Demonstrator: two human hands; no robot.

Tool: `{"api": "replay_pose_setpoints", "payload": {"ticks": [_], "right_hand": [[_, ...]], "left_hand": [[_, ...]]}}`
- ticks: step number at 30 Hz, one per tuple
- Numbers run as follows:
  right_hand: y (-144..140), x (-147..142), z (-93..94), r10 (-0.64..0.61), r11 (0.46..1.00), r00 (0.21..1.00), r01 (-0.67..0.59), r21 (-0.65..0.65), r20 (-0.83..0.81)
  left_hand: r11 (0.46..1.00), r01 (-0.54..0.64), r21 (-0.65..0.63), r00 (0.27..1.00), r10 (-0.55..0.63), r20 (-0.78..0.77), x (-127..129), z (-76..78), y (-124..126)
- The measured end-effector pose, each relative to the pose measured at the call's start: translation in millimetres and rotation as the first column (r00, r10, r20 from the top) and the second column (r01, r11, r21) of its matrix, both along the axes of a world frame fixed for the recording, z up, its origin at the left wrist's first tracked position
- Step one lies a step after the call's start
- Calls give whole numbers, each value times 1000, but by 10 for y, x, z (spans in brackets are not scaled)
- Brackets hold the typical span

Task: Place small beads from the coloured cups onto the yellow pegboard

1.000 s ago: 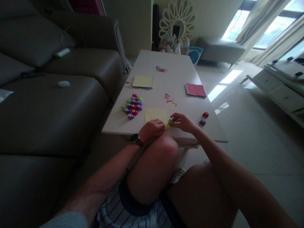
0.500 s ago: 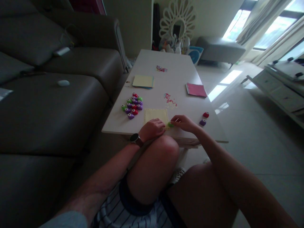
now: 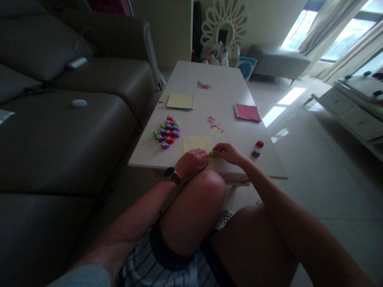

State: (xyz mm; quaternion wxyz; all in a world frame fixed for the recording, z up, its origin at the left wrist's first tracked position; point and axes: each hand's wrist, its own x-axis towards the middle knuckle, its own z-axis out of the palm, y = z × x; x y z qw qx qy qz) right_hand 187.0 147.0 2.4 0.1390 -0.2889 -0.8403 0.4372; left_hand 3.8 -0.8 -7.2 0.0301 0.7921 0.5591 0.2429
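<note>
A pale yellow sheet of paper (image 3: 196,142) lies at the table's near edge, with small marks or holes along its border. My left hand (image 3: 193,160) rests across its near part, fingers lying over the paper. At the sheet's lower right, my right hand (image 3: 226,153) is closed on a small green craft punch (image 3: 212,154), which touches the paper's right edge. The fingers partly cover the punch. Further left stands a cluster of several red, green and purple craft punches (image 3: 169,133). A red punch (image 3: 259,144) and a purple punch (image 3: 255,153) sit to the right.
Tiny red and pale paper bits (image 3: 214,125) are scattered beyond the sheet, with another small coloured pile (image 3: 204,85) further back. A stack of yellow and blue paper (image 3: 180,101) lies left, pink paper (image 3: 248,112) right. My knee (image 3: 211,185) is against the table's near edge.
My right hand has moved slightly left with the green craft punch, bringing it closer to my left hand at the sheet's edge. My left hand has hardly moved.
</note>
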Motion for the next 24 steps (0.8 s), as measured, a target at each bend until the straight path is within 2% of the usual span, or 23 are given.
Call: {"api": "replay_pose_setpoints", "payload": {"ticks": [9,16,19,24], "right_hand": [[-32,-31,26,-20,1000,1000,20,-8,5],[-39,-158,22,-173,977,983,179,-120,56],[-7,-195,45,-188,962,976,206,-180,111],[45,-247,86,-204,953,962,238,-186,183]], "left_hand": [[998,37,57,997,-41,67,1,-1,-2],[997,49,52,998,-51,41,3,-17,21],[998,40,38,999,-41,32,3,-22,34],[1000,29,6,999,-29,15,-6,-21,46]]}}
